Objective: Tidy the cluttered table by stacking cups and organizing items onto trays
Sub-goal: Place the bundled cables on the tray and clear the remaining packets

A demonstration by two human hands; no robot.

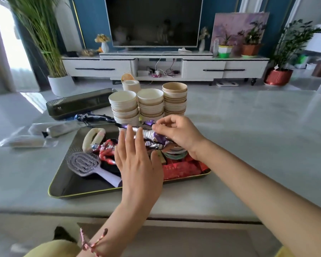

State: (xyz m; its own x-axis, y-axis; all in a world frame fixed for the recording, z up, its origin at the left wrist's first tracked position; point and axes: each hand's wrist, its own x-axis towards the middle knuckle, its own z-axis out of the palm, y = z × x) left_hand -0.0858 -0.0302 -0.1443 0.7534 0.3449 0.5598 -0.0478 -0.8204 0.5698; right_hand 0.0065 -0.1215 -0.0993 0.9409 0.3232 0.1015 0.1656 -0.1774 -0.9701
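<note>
A dark tray with a yellow-green rim (78,184) lies on the grey table. It holds a lilac hairbrush (85,164), a red and silver toy figure (105,150), a cream ring (94,137) and red packets (182,168). My right hand (176,134) pinches a silver and purple toy figure (147,135) over the tray's far side. My left hand (137,160) hovers flat above the tray, fingers straight, touching or nearly touching that figure. Three stacks of paper cups (148,104) stand just behind the tray.
A second dark tray (78,103) sits empty at the back left. Tubes and a clear packet (44,134) lie left of the near tray. A blue and black toy figure (93,117) lies between the trays. A single cup (131,85) stands behind the stacks.
</note>
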